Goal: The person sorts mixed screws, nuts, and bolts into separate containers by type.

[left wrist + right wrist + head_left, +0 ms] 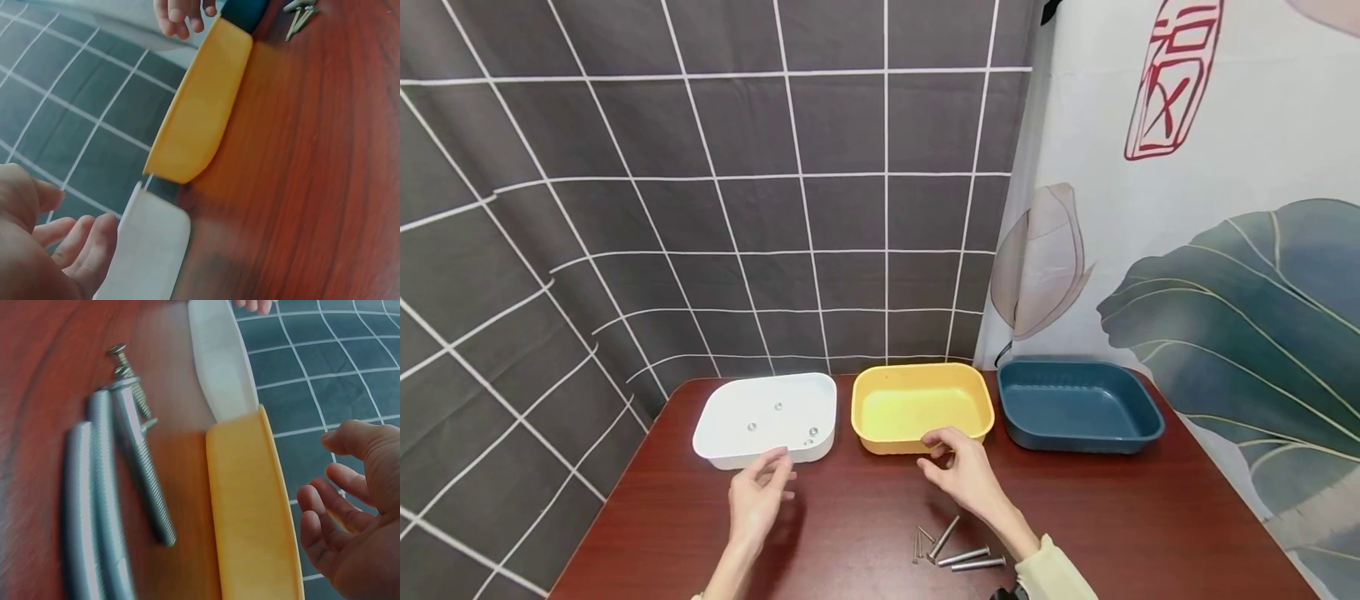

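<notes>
The left grip point(756, 504) is relaxed, fingers loosely bent and thumb apart from them. Just beyond its fingertips is the white tray point(722, 457), with small metal pieces point(813, 432) scattered on its floor. The right grip point(958, 473) is likewise loose, thumb and fingers spread, its fingertips over the near edge of the yellow tray point(895, 447); whether they touch it I cannot tell. Nearer the person than the right grip, and a little left of it, thick bolts point(964, 556) and thin screws point(915, 548) lie grouped on the worktop point(1112, 533). The blue tray point(1075, 443) sits beyond and right of that grip.
</notes>
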Tool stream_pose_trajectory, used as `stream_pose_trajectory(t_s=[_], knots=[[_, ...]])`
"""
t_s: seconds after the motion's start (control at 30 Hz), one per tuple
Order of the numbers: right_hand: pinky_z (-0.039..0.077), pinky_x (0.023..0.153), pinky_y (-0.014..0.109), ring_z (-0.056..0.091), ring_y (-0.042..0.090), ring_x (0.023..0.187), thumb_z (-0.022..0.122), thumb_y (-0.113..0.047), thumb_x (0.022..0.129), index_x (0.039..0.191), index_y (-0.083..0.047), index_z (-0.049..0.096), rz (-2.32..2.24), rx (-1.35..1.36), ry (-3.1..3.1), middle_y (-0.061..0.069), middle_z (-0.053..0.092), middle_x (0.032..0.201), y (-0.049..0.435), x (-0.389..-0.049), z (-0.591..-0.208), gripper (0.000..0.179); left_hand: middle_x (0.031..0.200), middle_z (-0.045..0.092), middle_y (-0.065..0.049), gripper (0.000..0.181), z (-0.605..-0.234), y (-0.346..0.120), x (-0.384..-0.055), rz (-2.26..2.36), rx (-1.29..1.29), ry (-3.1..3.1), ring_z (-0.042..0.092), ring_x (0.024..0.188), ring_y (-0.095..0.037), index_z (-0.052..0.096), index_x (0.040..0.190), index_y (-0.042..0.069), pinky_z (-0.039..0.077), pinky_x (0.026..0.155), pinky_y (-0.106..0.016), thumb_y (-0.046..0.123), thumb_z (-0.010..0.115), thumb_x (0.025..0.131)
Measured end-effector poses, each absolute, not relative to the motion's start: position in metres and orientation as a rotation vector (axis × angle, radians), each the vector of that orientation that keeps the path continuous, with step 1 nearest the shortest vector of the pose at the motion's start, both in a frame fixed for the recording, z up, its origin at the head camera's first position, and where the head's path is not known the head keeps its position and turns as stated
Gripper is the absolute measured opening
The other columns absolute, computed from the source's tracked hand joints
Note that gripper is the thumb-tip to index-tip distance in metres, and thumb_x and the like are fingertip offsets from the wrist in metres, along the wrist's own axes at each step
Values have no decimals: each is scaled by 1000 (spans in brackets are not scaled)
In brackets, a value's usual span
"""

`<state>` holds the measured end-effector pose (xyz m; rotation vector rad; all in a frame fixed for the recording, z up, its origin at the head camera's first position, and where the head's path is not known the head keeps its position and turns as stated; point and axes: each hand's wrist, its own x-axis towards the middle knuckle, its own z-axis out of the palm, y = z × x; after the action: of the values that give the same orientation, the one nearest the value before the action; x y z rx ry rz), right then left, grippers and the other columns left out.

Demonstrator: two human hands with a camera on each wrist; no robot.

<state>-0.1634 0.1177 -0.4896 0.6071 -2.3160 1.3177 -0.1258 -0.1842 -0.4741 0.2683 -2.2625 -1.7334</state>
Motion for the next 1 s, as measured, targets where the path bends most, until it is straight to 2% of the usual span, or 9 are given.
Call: stream_pose_trajectory(t_s=[0.17, 0.3, 0.5, 0.77, 1.0], knots=[[55, 56, 26, 65, 23, 75, 83, 4, 70, 97, 0, 70, 1302, 578, -2320, -1, 67, 89, 131, -154, -492, 30, 102, 70, -16, 33, -476, -170, -123, -1626, 138, -2350, 71, 86, -27, 65, 124, -6, 62, 63, -23, 6, 69, 94], [57, 58, 30, 64, 26, 78, 82, 4, 71, 99, -2, 71, 1338, 502, -2351, 1, 67, 91, 140, -148, -492, 31, 102, 71, -14, 34, -478, -161, -123, -1610, 85, -2380, 71, 86, -24, 66, 125, -5, 61, 63, -21, 6, 71, 93], [59, 59, 34, 65, 23, 79, 82, 4, 71, 98, -7, 71, 1340, 437, -2372, 6, 68, 93, 148, -140, -495, 31, 99, 71, -15, 33, -483, -154, -125, -1690, 67, -2352, 72, 84, -28, 67, 123, -6, 63, 62, -25, 3, 71, 92], [58, 59, 30, 65, 26, 78, 83, 4, 71, 98, -3, 71, 1342, 389, -2382, 7, 68, 93, 154, -134, -497, 30, 97, 71, -21, 30, -486, -145, -132, -1855, 101, -2263, 71, 75, -24, 66, 121, -10, 64, 57, -30, -1, 68, 92], [58, 58, 31, 65, 23, 78, 83, 5, 71, 98, -3, 71, 1363, 365, -2384, 7, 68, 93, 155, -129, -498, 31, 101, 69, -29, 35, -489, -131, -141, -2075, 179, -2167, 72, 72, -26, 59, 128, -15, 64, 56, -32, 0, 64, 96]])
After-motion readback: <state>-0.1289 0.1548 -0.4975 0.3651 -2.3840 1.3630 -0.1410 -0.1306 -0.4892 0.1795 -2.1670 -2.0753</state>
